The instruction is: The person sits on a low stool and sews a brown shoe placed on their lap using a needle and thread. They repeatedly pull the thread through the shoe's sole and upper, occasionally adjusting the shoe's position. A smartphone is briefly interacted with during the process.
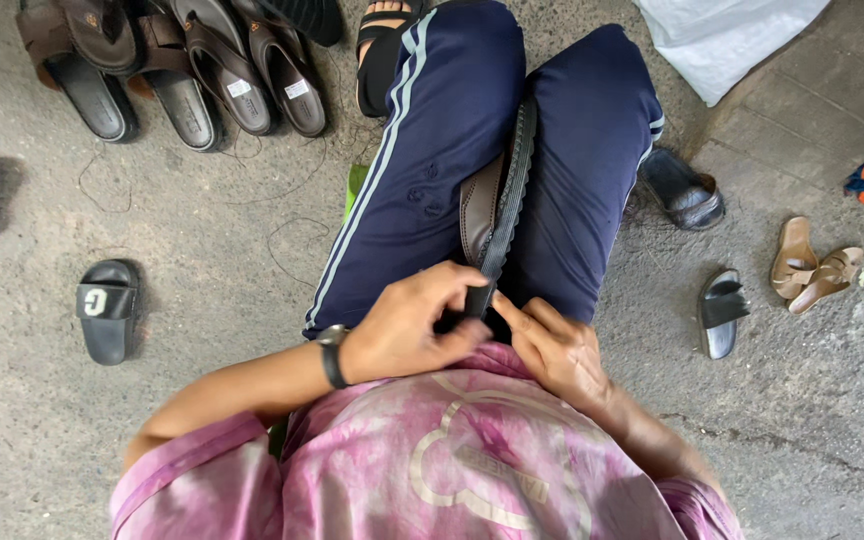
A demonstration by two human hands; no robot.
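A brown sandal with a black ridged sole [505, 190] lies on its edge between my knees, clamped by my dark blue trouser legs. My left hand [414, 325], with a black wristwatch on its wrist, grips the near end of the sole. My right hand [557, 345] presses against the same end from the right, its fingers closed around the sandal's heel. I wear a pink tie-dye shirt.
Several brown and black sandals [182, 70] lie in a row at the top left. A black slide [108, 308] rests at left, a dark sandal [685, 190] and a black slide [720, 312] at right, tan sandals [814, 266] beyond. A white bag [722, 35] sits top right. Concrete ground [202, 240].
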